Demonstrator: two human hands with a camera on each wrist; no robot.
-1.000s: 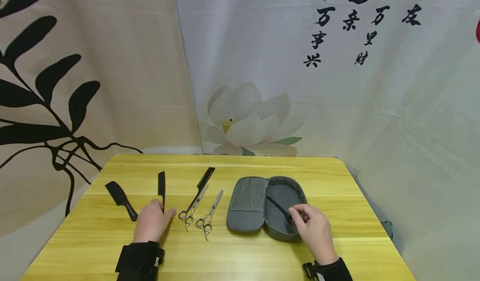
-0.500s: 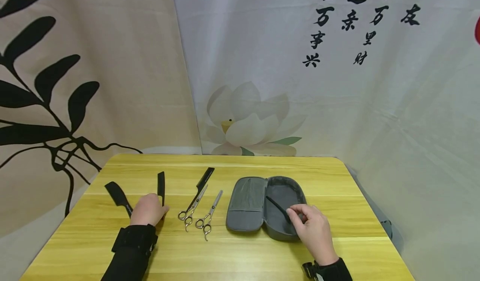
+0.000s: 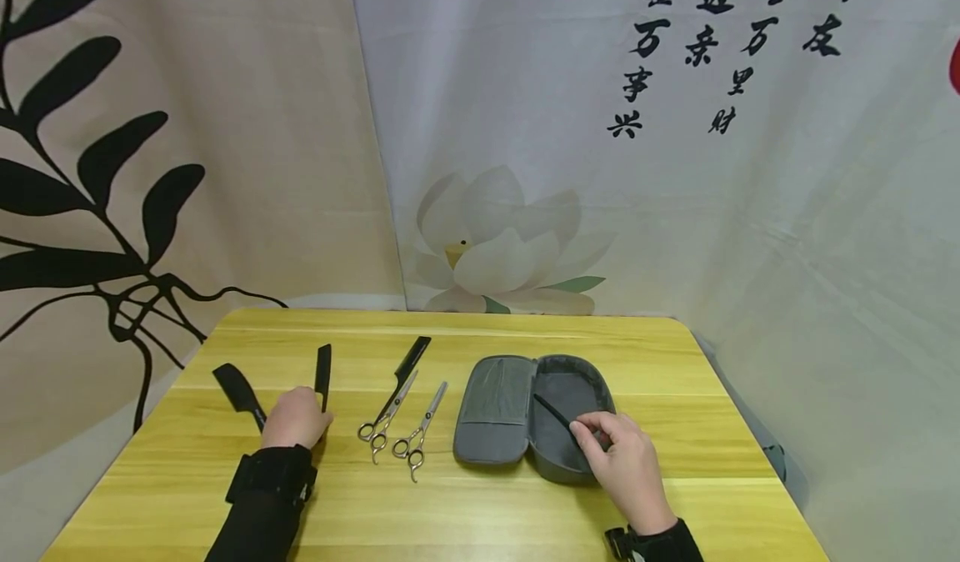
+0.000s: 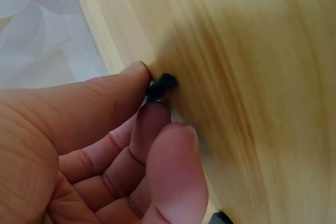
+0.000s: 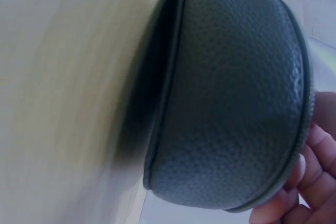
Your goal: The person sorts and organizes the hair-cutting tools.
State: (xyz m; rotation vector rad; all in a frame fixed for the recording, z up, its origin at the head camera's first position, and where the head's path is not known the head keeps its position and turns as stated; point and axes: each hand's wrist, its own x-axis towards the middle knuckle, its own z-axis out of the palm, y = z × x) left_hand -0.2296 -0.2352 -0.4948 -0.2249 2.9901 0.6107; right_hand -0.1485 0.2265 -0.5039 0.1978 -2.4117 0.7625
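A slim black comb (image 3: 323, 366) has its head pointing toward the far edge of the table. My left hand (image 3: 295, 418) pinches its handle, and in the left wrist view the dark handle end (image 4: 163, 85) shows between thumb and fingertip. The grey zip case (image 3: 498, 403) lies unfolded, its deeper half on the right. My right hand (image 3: 622, 462) is over that half's near right rim, pinching one end of a slim black stick (image 3: 551, 410) that slants into the case. The right wrist view shows the pebbled case wall (image 5: 236, 87), with curled fingers (image 5: 320, 174) beside its zipper.
A broad black comb (image 3: 236, 387) lies left of my left hand, its handle partly hidden. Between the hands lie another black comb (image 3: 411, 360), a pair of scissors (image 3: 395, 405) overlapping it and a second pair of scissors (image 3: 429, 413). A printed curtain (image 3: 300, 170) hangs behind the table.
My left hand has drawn its fingers in round the comb handle and moved slightly left, its wrist turning. The right hand and the stick have barely moved.
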